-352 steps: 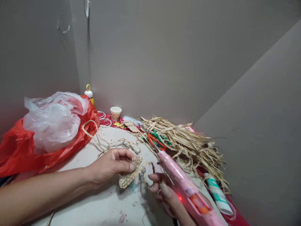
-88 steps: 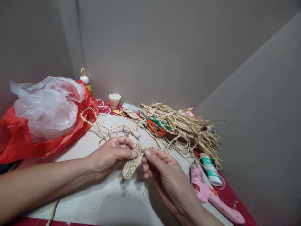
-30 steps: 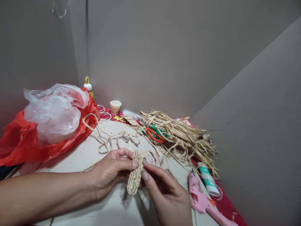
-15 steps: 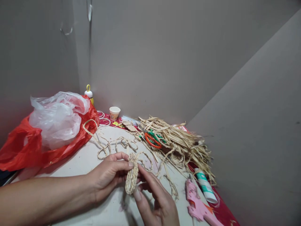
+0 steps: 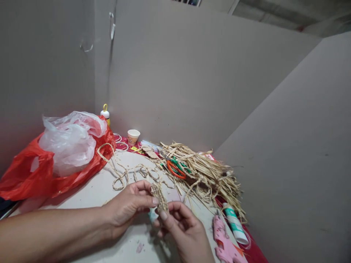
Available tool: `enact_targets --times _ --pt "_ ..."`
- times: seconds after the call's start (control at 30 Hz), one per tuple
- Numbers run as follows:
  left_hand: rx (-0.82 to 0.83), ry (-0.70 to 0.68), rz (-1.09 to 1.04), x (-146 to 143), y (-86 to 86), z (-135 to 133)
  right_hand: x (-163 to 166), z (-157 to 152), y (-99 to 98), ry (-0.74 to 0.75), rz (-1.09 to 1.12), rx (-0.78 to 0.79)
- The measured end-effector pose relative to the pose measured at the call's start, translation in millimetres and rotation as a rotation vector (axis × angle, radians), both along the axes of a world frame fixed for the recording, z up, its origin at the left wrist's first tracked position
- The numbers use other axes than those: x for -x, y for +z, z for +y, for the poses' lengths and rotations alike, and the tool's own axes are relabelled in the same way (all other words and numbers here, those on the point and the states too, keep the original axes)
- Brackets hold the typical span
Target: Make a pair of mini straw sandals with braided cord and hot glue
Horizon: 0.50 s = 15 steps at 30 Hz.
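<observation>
My left hand (image 5: 127, 208) and my right hand (image 5: 183, 232) both pinch a small braided straw piece (image 5: 159, 195) just above the white board (image 5: 90, 190). The left thumb and fingers close on its upper end. The right thumb and forefinger press its lower edge. A long braided straw cord (image 5: 123, 173) trails from the piece across the board toward the red bag. A pink glue gun (image 5: 223, 244) lies on the table to the right of my right hand, untouched.
A red plastic bag (image 5: 24, 175) holding a clear bag (image 5: 70, 140) sits at the left. Loose straw (image 5: 208, 175) with orange and green scissors (image 5: 175, 168) lies behind. A white-green tube (image 5: 233, 223), paper cup (image 5: 133, 136) and small bottle (image 5: 105, 111) stand near grey partition walls.
The glue gun went from my right hand to the table. My right hand then joined the left on the braided piece, which has turned edge-on. The camera has tilted upward.
</observation>
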<state>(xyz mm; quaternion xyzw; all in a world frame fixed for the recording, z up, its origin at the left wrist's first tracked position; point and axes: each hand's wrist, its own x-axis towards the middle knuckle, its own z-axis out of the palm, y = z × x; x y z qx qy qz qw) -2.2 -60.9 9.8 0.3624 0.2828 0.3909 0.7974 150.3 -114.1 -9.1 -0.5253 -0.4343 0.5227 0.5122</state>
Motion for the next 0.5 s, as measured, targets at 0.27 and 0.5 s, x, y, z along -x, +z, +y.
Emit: enact_targets --times 0.27,0.5 --pt "-0.615 0.242 0.410 13.4 4.9 24.6 -65.2 -5.9 57.8 0.248 -0.490 0.092" --pt "-1.464 -0.043 0.587 19.8 11.9 14.3 -67.2 -17.3 75.9 0.431 -0.647 0.147"
